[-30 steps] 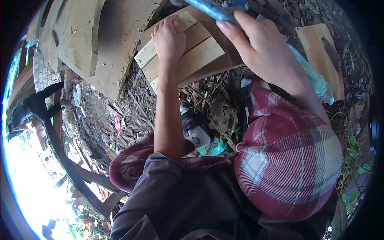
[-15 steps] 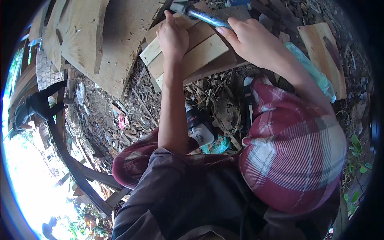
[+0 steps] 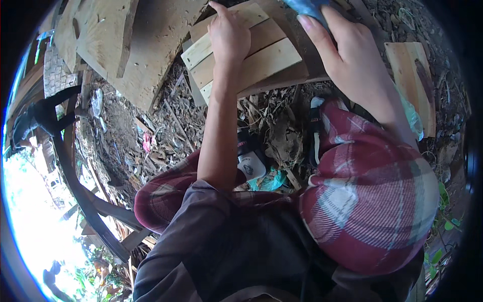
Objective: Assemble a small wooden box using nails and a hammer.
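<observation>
My left hand [image 3: 230,38] rests over a small panel of pale wooden slats [image 3: 269,62], its fingers curled and one digit pointing out past the far slat. Whatever those fingers pinch, if anything, is hidden behind the hand. To its right, my right hand [image 3: 352,53] is wrapped round the blue-silver handle of a hammer [image 3: 307,5], raised off the panel. The hammer's head lies beyond the upper edge of the view. Beneath the slats, a darker board [image 3: 287,78] sticks out on the near side.
Large plywood sheets [image 3: 156,50] lie at the upper left. Another pale slatted piece [image 3: 410,65] and a green plastic bag [image 3: 413,121] are to the right. Leaves and scraps cover the ground [image 3: 126,126]. A dark curved wooden frame [image 3: 80,176] stands left, with black cloth [image 3: 43,118] hanging over it.
My right hand has lifted the hammer up and to the right, taking its head out of view. My left hand stays at the slats, which appear slightly shifted right.
</observation>
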Motion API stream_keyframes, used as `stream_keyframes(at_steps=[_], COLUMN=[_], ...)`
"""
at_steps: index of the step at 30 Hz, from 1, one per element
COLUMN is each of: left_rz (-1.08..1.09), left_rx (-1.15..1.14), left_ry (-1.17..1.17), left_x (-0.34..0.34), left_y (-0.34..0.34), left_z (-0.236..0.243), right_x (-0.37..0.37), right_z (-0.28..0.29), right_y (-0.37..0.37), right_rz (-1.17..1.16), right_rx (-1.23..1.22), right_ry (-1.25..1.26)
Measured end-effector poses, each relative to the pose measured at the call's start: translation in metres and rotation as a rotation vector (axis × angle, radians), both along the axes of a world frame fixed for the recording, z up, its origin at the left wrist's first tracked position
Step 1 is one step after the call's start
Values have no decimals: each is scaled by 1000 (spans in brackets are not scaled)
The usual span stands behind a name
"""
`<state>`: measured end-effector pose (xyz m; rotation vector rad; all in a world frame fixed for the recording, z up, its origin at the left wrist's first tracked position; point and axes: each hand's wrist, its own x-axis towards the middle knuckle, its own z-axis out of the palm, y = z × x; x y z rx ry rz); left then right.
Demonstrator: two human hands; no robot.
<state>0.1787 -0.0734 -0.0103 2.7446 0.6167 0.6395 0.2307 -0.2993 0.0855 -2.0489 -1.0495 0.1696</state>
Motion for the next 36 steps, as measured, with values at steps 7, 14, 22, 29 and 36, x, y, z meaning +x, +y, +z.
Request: stream_keyframes(at_steps=[7,14,22,29,36], left_rz=[27,-135,24,-82,-125], left_rx=[-99,-146,-105,81,136], left_ry=[132,-56,80,178,-157], left_x=[0,5,10,3,5], left_y=[4,-6,-10,-3,-3], left_z=[-4,2,5,4,-6], right_x=[-1,14,4,-5,6], right_z=[-8,-28,-21,16,5], right_y=[4,5,4,8,5], right_rz=[23,6,36,36,-23], right_rx=[-237,-289,-283,-63,-250], right_ry=[73,-1,53,32,127])
